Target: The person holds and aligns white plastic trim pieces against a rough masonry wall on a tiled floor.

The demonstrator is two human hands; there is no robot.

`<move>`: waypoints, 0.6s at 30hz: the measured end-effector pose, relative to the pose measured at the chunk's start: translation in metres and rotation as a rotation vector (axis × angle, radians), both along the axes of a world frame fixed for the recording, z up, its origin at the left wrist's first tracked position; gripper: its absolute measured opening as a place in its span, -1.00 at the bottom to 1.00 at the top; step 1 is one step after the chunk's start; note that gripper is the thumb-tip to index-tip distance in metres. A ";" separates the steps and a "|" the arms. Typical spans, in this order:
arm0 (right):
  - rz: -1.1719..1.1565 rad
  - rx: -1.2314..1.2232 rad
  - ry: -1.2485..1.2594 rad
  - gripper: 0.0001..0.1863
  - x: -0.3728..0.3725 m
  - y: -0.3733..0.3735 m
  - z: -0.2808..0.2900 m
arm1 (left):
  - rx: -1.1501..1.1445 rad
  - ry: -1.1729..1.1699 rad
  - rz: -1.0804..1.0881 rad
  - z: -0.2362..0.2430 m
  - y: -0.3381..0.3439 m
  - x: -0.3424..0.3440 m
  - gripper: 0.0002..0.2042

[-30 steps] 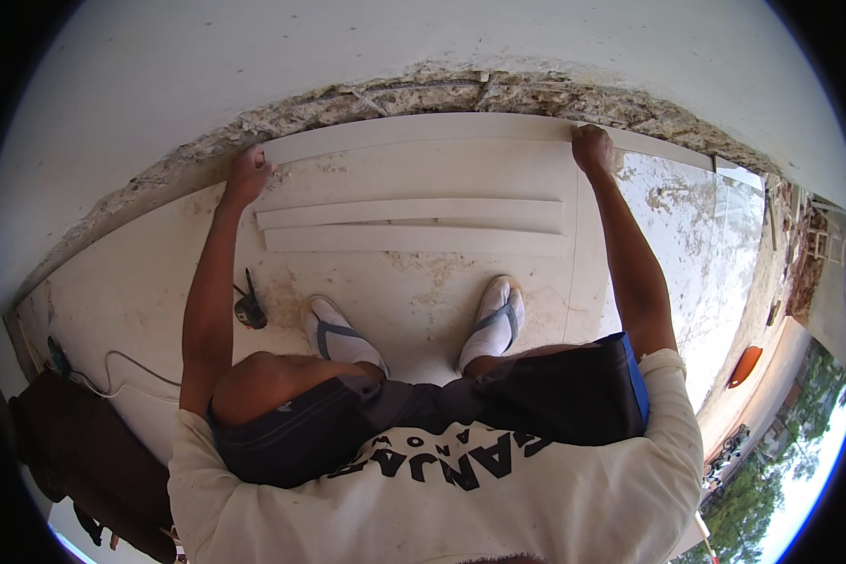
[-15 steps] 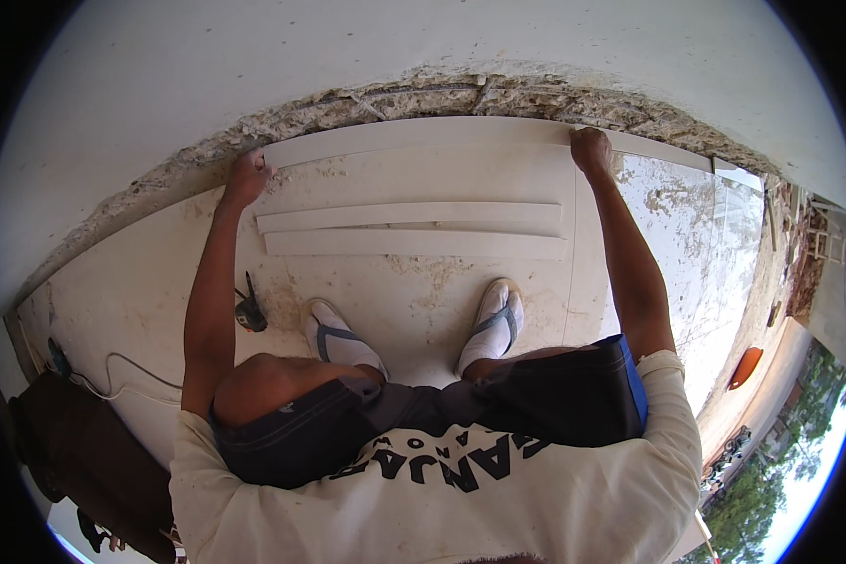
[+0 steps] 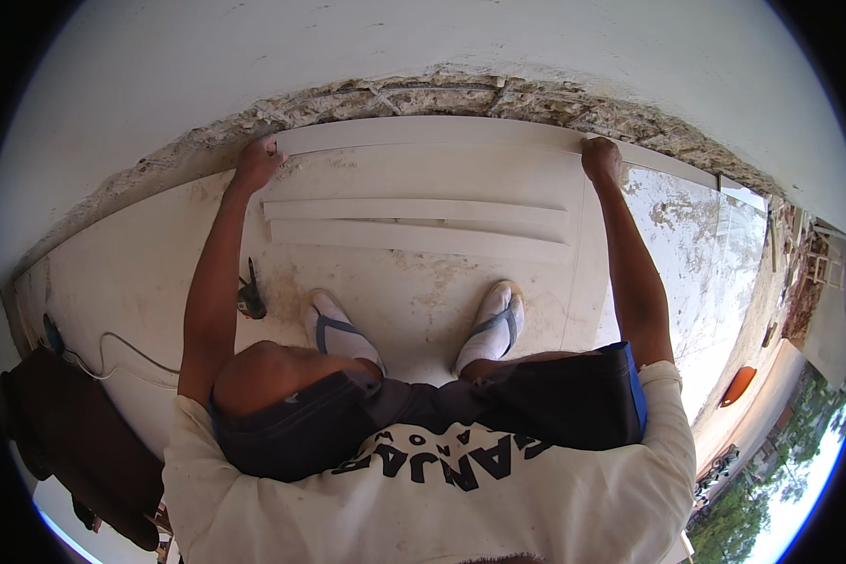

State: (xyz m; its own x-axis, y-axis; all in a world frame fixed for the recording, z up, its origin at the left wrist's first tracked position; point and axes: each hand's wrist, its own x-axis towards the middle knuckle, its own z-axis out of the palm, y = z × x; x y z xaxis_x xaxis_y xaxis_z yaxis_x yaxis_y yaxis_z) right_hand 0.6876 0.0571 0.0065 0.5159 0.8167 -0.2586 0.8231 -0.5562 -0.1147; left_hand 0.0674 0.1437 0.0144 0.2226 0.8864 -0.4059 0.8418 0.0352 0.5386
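A long white flat strip (image 3: pixel 432 133) lies along the foot of the wall, edge-on to the broken masonry, with my two hands at its ends. My left hand (image 3: pixel 258 164) is closed, its fingers curled at the strip's left end. At the right end, my right hand (image 3: pixel 603 161) is closed on the strip too, knuckles up. Nearer to me, two more white strips lie on the floor: a far one (image 3: pixel 414 209) and a near one (image 3: pixel 423 238), almost touching. They are close to my feet, in white socks and grey-strapped sandals (image 3: pixel 498 324).
Chipped, rough masonry (image 3: pixel 423 97) runs along the wall's foot. A dark power tool (image 3: pixel 250 293) stands left of my feet. A cable (image 3: pixel 113 352) and a brown bulky object (image 3: pixel 75 446) are at the lower left. An orange-red object (image 3: pixel 739 386) lies far right.
The whole view has turned slightly. Both hands keep their hold on the long strip, with no clear shift against the wall. The loose strips lie as before.
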 end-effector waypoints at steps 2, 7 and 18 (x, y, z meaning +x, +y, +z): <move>0.005 0.031 0.026 -0.61 -0.001 -0.002 -0.002 | -0.031 -0.028 0.038 -0.001 0.001 -0.002 -0.76; 0.071 0.081 -0.010 -0.61 0.012 -0.005 -0.014 | -0.011 -0.065 0.037 0.000 0.001 0.001 -0.72; 0.003 0.081 -0.019 -0.65 0.003 -0.003 -0.011 | -0.011 -0.053 0.045 -0.009 0.006 -0.005 -0.68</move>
